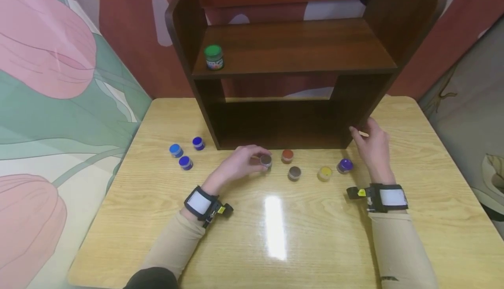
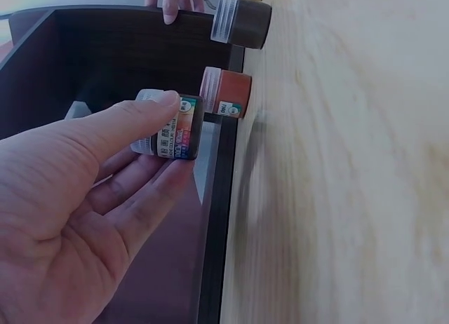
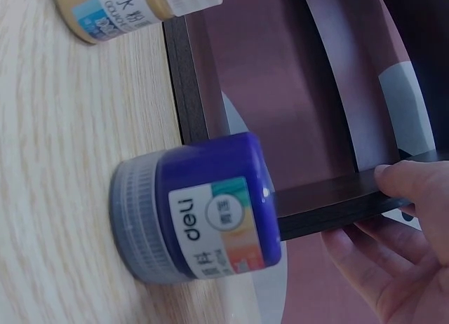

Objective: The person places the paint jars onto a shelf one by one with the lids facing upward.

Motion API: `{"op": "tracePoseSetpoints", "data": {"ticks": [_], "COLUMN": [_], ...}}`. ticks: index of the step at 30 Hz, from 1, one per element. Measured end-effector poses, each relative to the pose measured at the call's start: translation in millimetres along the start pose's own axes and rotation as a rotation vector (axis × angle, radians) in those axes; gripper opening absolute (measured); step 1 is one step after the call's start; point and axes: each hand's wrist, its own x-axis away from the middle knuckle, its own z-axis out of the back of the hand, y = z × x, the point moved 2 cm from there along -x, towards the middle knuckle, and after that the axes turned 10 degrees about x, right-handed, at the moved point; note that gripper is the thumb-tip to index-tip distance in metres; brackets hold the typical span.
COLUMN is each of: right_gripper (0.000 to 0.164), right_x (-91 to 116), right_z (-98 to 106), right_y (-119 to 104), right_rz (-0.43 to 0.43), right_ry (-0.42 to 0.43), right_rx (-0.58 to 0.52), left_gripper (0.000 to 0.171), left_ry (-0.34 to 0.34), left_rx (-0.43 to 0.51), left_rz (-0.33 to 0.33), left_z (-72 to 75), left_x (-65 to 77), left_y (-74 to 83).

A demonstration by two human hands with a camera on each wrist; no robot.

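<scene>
My left hand (image 1: 245, 163) pinches a small dark-brown paint jar (image 1: 265, 161) between thumb and fingers, in front of the shelf's lower opening. Its printed label shows beside the thumb in the left wrist view. A red-brown paint jar (image 2: 234, 93) and a second dark jar (image 1: 294, 174) stand just right of it. With thumb and fingers on either side, my right hand (image 1: 374, 151) grips the right side panel of the dark wooden shelf (image 1: 299, 52). Close by stand a purple paint jar (image 3: 210, 208) and a yellow paint jar (image 1: 324, 174).
Three blue paint jars (image 1: 185, 163) stand on the light wooden table (image 1: 315, 236) at the left. A green-lidded jar (image 1: 214, 57) sits on the upper shelf board at its left end. Painted walls (image 1: 130, 26) rise behind and to the left.
</scene>
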Motion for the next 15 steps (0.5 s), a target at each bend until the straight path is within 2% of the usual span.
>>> {"op": "tracePoseSetpoints", "data": {"ticks": [15], "right_gripper": [0.036], "right_x": [1.8], "right_z": [-0.6], "right_y": [-0.8], "right_rz": [-0.014], "right_ry": [-0.014], "right_rx": [-0.005], "left_gripper": [0.045], "left_ry": [0.06], "left_rx": [-0.011], "left_rz": [-0.013], "left_z": [5.0], "left_x": [1.0], "left_y": [2.0]}}
